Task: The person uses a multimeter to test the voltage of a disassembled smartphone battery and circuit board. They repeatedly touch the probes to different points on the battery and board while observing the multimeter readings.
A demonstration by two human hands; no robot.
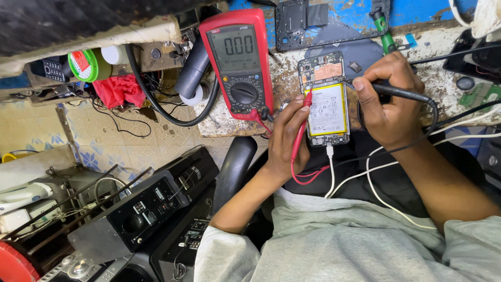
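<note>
An opened phone with its back off lies on the worn bench, white battery and circuit board showing, a white cable plugged into its lower end. My left hand holds a red test probe whose tip touches the phone's left edge near the board. My right hand grips a black test probe at the phone's right side; its tip is hidden behind my fingers. A red multimeter stands to the left of the phone, its display lit, with the red lead running to it.
A phone back cover and a green-handled screwdriver lie at the far edge of the bench. Tape rolls, red cloth and tangled wires sit at left. Black audio equipment stands on the floor below. White cables cross my lap.
</note>
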